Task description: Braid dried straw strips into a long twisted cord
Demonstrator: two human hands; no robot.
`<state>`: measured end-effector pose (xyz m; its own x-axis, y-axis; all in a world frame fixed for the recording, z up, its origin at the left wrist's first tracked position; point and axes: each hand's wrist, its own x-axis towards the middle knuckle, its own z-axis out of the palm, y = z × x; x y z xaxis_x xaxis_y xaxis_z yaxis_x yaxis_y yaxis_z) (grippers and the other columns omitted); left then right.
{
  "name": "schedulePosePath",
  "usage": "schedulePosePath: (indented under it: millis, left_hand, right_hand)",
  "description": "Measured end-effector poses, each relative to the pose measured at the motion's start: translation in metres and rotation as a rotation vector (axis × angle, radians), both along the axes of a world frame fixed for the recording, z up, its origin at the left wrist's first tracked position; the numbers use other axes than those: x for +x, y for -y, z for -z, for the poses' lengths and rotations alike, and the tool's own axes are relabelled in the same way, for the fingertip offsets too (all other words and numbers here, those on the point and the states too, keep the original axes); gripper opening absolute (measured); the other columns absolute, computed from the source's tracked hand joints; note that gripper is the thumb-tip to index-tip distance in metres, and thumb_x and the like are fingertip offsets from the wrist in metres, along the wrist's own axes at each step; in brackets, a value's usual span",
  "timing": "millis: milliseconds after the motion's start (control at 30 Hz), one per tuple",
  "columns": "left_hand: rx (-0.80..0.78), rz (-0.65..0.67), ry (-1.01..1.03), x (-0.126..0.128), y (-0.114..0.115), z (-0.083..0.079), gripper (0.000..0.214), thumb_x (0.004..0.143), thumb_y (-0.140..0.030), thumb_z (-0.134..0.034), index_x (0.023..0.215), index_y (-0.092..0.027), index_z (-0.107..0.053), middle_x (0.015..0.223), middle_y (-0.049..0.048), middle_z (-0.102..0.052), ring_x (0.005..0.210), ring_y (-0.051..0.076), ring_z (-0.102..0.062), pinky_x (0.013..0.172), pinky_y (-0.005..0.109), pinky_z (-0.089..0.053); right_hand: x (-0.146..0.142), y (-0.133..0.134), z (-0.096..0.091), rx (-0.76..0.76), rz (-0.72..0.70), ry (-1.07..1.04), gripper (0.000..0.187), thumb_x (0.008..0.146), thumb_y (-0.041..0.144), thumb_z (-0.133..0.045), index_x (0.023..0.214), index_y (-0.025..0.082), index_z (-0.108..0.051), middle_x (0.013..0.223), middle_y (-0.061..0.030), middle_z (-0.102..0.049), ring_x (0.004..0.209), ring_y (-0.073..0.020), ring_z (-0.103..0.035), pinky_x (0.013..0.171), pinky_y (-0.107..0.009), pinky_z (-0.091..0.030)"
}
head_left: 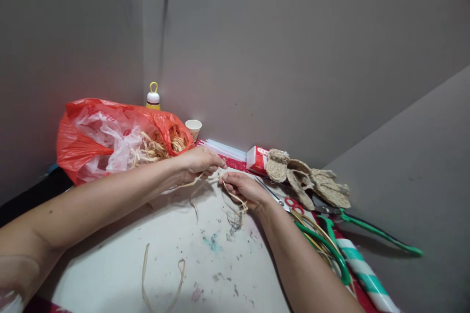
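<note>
My left hand and my right hand meet over the far part of a stained white table. Both pinch thin pale raffia strands that run between the fingertips and trail down to the table. The left hand's fingers are closed on one end, just in front of an orange plastic bag stuffed with more raffia. The right hand's fingers are closed on the other end, left of red-handled scissors.
Woven straw pieces lie at the right by a red and white box. Green-handled shears, a striped roll, a paper cup, a yellow bottle and a loose strand are about. Grey walls close the corner.
</note>
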<state>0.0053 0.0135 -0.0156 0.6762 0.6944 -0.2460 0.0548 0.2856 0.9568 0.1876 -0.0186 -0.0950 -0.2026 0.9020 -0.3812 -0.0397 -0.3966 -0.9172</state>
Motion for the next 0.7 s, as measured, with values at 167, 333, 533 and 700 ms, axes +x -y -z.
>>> schedulePosePath:
  millis: [167, 333, 533, 700]
  left_hand:
    - [-0.039, -0.045, -0.079, 0.018, -0.009, 0.033, 0.016, 0.069, -0.010, -0.055, 0.054, -0.015, -0.055, 0.043, -0.0043, -0.052, 0.034, 0.004, -0.029, 0.037, 0.018, -0.019]
    - [0.057, -0.175, -0.115, 0.027, -0.021, 0.052, 0.013, 0.068, -0.009, -0.058, 0.057, -0.015, -0.060, 0.043, -0.0062, -0.051, 0.038, 0.005, -0.038, 0.041, 0.017, -0.028]
    - [0.049, -0.255, -0.129, 0.032, -0.028, 0.061, 0.014, 0.071, -0.008, -0.057, 0.059, -0.014, -0.056, 0.044, -0.0053, -0.051, 0.041, 0.006, -0.044, 0.044, 0.019, -0.036]
    - [0.112, -0.257, -0.126, 0.036, -0.025, 0.070, 0.010, 0.067, -0.009, -0.063, 0.059, -0.013, -0.060, 0.047, -0.0050, -0.054, 0.042, 0.004, -0.041, 0.043, 0.016, -0.031]
  right_hand:
    - [-0.001, 0.000, -0.001, 0.006, 0.004, -0.008, 0.021, 0.066, 0.032, -0.065, 0.073, 0.014, -0.055, 0.046, 0.0094, -0.037, 0.035, -0.0014, -0.020, 0.034, -0.017, -0.009]
    - [0.000, 0.000, -0.001, 0.012, 0.014, -0.006, 0.021, 0.065, 0.032, -0.066, 0.072, 0.015, -0.054, 0.046, 0.0096, -0.037, 0.035, -0.0017, -0.019, 0.034, -0.017, -0.008]
    - [0.001, 0.000, 0.001, 0.020, 0.023, -0.005, 0.021, 0.065, 0.031, -0.065, 0.073, 0.015, -0.055, 0.045, 0.0094, -0.038, 0.035, -0.0017, -0.019, 0.035, -0.017, -0.007]
    - [0.002, -0.001, 0.004, 0.030, 0.041, 0.004, 0.022, 0.066, 0.031, -0.066, 0.069, 0.016, -0.051, 0.046, 0.0095, -0.039, 0.035, -0.0013, -0.022, 0.035, -0.015, -0.009]
